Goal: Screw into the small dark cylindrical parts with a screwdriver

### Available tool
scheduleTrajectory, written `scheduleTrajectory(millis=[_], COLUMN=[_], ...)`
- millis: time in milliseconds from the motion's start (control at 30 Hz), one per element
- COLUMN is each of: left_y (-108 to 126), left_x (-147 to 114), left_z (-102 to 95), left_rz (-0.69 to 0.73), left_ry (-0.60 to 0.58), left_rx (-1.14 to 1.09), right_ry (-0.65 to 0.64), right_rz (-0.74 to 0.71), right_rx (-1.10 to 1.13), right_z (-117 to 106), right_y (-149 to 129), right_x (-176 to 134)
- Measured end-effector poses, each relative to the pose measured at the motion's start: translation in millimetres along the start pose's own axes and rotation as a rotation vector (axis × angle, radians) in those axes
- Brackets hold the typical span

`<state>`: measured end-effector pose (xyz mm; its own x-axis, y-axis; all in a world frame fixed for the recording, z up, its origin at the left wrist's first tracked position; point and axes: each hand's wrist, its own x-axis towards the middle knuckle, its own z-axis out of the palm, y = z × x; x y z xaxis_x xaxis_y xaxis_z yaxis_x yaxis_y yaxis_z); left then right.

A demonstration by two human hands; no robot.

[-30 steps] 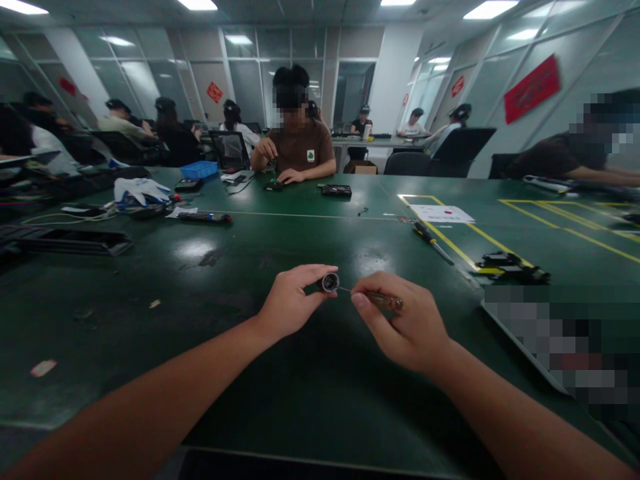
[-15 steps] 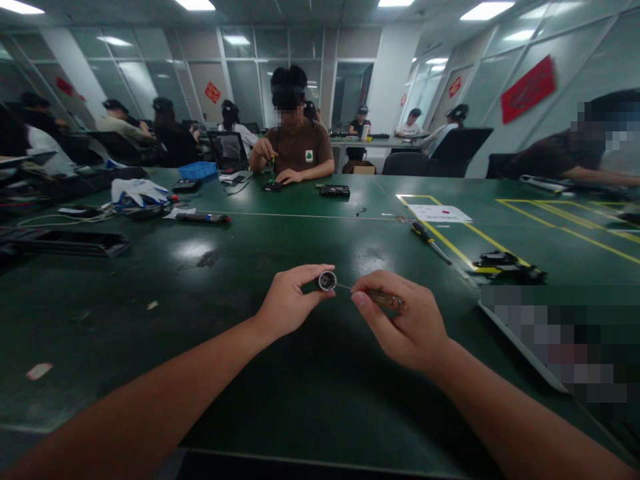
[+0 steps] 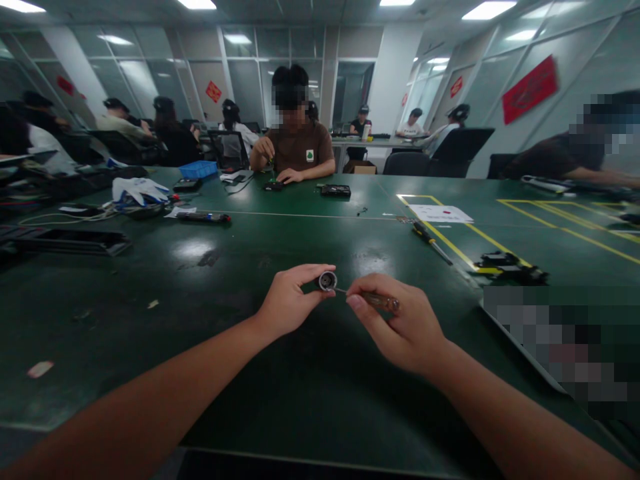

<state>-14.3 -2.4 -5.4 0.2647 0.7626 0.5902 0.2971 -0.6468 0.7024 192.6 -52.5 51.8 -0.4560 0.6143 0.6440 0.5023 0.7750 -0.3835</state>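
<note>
Between the thumb and fingers of my left hand (image 3: 289, 301) is a small round metal part (image 3: 327, 281), its open end facing me. Dark detail shows inside its ring, too small to make out. My right hand (image 3: 400, 320) is closed around the brownish, see-through handle of a thin screwdriver (image 3: 381, 302). The screwdriver's slim shaft points left, and its tip is at the lower right rim of the round part. Whether the tip sits inside the rim or only touches it, I cannot tell. Both hands are above the green table (image 3: 240, 387).
Right of my hands lie a yellow-and-black screwdriver (image 3: 431, 241), black parts (image 3: 510, 268) and a blurred-out tray (image 3: 530, 357). White gloves (image 3: 139, 192), a pen-like tool (image 3: 204, 218) and a blue basket (image 3: 199, 169) are at left. A person (image 3: 295, 143) works across the table.
My right hand has shifted slightly left and down, bringing the screwdriver tip lower on the round part's rim. My left hand keeps its hold and has hardly moved.
</note>
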Motion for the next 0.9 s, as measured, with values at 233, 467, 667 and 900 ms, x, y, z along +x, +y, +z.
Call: scheduleTrajectory(millis=[233, 467, 667, 900], left_y=[0.3, 3.0, 3.4, 3.9], left_x=[-0.1, 0.2, 1.1, 0.7], left_z=[0.3, 0.4, 0.2, 1.1], left_rz=[0.005, -0.012, -0.001, -0.003], left_ry=[0.002, 0.004, 0.010, 0.019], left_rx=[0.000, -0.003, 0.012, 0.000], right_ry=[0.084, 0.011, 0.007, 0.058], right_rz=[-0.025, -0.042, -0.110, -0.074], right_rx=[-0.024, -0.018, 0.002, -0.042], right_z=[-4.3, -0.6, 0.7, -2.4], right_y=[-3.1, -1.9, -2.9, -3.8], right_x=[0.6, 1.3, 1.5, 2.0])
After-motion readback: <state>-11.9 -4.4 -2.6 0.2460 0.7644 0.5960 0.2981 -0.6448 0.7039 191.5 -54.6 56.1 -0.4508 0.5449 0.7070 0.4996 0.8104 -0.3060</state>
